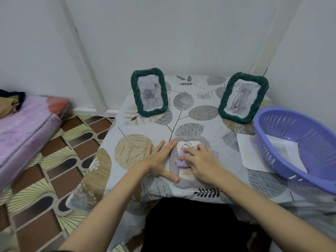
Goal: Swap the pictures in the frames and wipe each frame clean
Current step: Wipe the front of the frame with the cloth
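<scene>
- Three picture frames are sitting on the leaf-patterned tablecloth (183, 124): two dark green ones standing upright at the back and one grey frame (173, 171) lying flat at the near edge.
- Left green frame (149, 92) is showing a rose picture and standing toward the back left; right green frame (243, 97) is tilting slightly, just beside the basket.
- Left hand (160, 160) is resting flat, fingers straight and spread, with the thumb pressing on the grey frame's left border.
- Right hand (200, 161) is pressing a lilac cloth (181, 161) against the glass of the grey frame, fingers lying over the cloth and bending a little round it.
- Lavender plastic basket (283, 142) is sitting at the table's right edge, holding a sheet of paper (285, 151).
- Another white sheet (249, 151) is lying on the tablecloth, partly under the basket.
- Pink mattress (23, 131) is lying on the patterned floor (60, 166) at the left.
</scene>
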`<state>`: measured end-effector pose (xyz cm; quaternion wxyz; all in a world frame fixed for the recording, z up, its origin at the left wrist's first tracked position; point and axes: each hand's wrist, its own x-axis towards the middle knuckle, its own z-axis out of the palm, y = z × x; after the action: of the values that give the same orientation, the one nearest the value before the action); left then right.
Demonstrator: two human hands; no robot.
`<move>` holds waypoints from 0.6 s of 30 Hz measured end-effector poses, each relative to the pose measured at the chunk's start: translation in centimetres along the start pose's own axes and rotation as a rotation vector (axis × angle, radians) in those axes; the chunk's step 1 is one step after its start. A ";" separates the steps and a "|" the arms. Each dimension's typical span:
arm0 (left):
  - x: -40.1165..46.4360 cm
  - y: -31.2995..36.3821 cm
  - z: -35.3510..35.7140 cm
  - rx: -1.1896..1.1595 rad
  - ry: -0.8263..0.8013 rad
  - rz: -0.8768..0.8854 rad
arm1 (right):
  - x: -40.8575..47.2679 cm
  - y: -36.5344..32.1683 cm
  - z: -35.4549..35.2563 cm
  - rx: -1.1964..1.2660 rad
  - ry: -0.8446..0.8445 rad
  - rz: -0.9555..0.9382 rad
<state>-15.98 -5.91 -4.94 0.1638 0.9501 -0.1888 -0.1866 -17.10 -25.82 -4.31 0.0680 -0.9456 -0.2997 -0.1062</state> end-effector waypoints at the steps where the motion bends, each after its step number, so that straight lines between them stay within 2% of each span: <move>1: 0.0 0.0 0.0 -0.002 0.001 0.000 | 0.2 -0.3 0.3 0.010 0.005 0.017; 6: 0.0 0.0 0.0 -0.013 -0.002 0.000 | -3.1 -0.3 0.5 -0.012 0.039 -0.077; 12: -0.1 0.2 -0.1 -0.010 -0.007 -0.008 | -0.6 -1.5 -0.4 0.096 -0.117 0.090; 16: 0.1 0.0 0.0 0.004 -0.001 -0.013 | -4.3 -0.5 -0.1 0.076 0.020 -0.049; 18: 0.1 0.0 0.0 0.004 -0.006 -0.013 | -5.3 1.1 -0.2 0.060 0.028 -0.062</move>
<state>-15.88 -5.95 -4.97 0.1599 0.9511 -0.1836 -0.1899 -20.76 -29.66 -5.50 0.0971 -0.9319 -0.3309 -0.1127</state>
